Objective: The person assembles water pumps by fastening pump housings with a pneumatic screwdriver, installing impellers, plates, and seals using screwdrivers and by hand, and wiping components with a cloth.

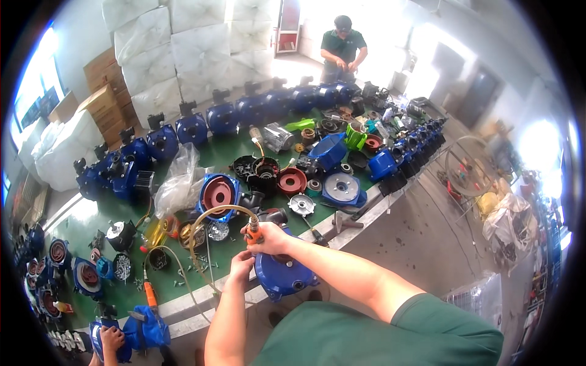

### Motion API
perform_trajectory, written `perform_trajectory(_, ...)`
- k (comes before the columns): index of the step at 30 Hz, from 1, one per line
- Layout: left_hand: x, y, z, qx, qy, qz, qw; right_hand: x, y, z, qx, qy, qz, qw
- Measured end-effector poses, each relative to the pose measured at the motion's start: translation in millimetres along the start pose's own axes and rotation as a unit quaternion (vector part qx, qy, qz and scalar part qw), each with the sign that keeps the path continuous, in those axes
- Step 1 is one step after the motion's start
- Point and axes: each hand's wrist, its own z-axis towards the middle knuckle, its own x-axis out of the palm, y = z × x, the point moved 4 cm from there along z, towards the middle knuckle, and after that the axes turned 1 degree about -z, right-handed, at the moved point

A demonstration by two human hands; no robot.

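My right hand (272, 240) is wrapped around an orange power screwdriver (254, 234), with a pale coiled hose (210, 210) running from its top. Below it stands a blue pump housing (282, 274) at the bench's near edge. Close under the screwdriver, my left hand (242, 266) is at the housing's left side with its fingers bent together. What those fingers pinch, if anything, is too small to make out. The screwdriver's tip is hidden by my hands.
A green-topped bench (177, 282) carries pump parts, including a red-centred housing (218, 194) and a silver cover (301, 205). Blue pumps (223, 117) line its far side. Another orange screwdriver (150, 294) hangs at left, near a co-worker's hand (112, 337). Another person (343, 49) stands beyond.
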Motion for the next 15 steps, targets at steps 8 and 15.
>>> perform_trajectory(8,1.3,-9.8,3.4,0.082,0.016,0.141,0.986,-3.4,12.5,-2.3,-0.052,0.046,-0.008,0.998)
perform_trajectory(15,4.3,-24.5,-3.3,0.184,-0.025,0.343,0.921,-5.0,9.2,-7.4,-0.047,0.02,0.036,0.998)
